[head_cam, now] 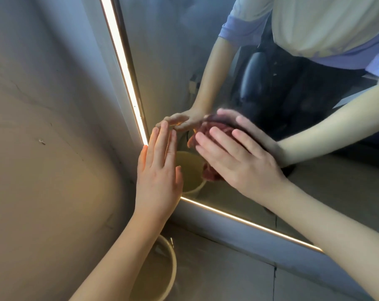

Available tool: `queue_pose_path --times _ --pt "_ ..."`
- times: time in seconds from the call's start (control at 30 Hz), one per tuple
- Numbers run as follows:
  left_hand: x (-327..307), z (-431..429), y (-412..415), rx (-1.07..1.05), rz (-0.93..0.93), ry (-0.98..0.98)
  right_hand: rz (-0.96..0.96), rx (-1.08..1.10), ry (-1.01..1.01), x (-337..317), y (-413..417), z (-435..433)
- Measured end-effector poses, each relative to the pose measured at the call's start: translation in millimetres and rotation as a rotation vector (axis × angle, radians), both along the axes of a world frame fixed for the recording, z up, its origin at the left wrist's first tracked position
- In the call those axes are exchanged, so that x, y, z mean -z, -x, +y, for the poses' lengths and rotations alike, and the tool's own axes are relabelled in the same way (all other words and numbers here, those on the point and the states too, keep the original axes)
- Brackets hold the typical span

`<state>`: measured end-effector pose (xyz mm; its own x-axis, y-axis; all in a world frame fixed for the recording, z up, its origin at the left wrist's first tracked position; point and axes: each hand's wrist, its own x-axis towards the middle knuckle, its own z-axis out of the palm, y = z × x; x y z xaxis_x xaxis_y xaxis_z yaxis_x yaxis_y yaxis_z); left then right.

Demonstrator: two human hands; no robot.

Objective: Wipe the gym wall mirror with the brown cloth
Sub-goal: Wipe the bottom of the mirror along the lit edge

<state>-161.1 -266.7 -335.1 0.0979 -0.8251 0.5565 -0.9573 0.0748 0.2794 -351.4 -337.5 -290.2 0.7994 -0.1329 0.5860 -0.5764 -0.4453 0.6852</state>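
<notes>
Where the arms enter: two bare forearms come up from the lower edge, the left one passing over a pale bucket (pixel 173 263) that stands on the floor (pixel 227 268).
Left hand (pixel 158 170): just left of the grip; flat, fingers straight and close together, holding nothing; the fingertips touch the glass beside the lit edge.
Right hand (pixel 236 159): the grip itself; fingers spread and nearly straight, laid over the cloth and pressing it to the glass; the thumb is hidden.
Cloth (pixel 209 174): reddish brown, bunched under the right palm and fingers, against the mirror; folds show at the palm's left side and near the fingertips.
Mirror (pixel 162 61): behind the grip, hazy; its lower left corner lies under the left hand.
Light strip (pixel 123 68): warm white; runs along the mirror's left and bottom edges, left of and below the grip.
Wall (pixel 43 127): grey plaster, far left of the grip.
Reflection: beyond the grip; both hands meet their images, with the bucket and a white top with lilac sleeves.
</notes>
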Motion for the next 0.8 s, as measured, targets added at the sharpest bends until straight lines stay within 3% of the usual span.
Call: queue_pose_path --times 0.07,0.1,0.27,0.33,0.43,0.47,0.6,0.67,0.73,0.8 --pt "-1 0 1 -0.007 0.006 0.006 0.176 0.028 -0.050 9 15 3" --pt "0 1 1 0.000 0.005 0.010 0.160 0.031 -0.055 3 22 4" --pt "1 -1 -1 0.022 0.002 0.018 -0.212 -0.019 0.051 -24 5 -1" --pt "2 -1 0 0.029 0.013 0.020 -0.078 0.009 0.023 -8 -8 -3" --pt "-1 0 0 0.019 0.022 0.008 0.334 0.063 -0.009 24 3 0" --pt "-3 0 -1 0.022 0.018 0.007 0.354 0.066 -0.011 23 9 2" --pt "-1 1 -6 0.034 -0.026 -0.007 -0.059 0.002 -0.006 -9 6 2" --pt "0 1 -6 0.020 -0.035 -0.010 -0.164 -0.013 0.011 -12 -5 -1" --pt "0 1 -6 0.024 -0.045 0.001 -0.035 0.012 0.002 3 -12 -2" --pt "-1 2 -7 0.026 -0.061 0.008 0.212 0.058 -0.020 28 -9 0"
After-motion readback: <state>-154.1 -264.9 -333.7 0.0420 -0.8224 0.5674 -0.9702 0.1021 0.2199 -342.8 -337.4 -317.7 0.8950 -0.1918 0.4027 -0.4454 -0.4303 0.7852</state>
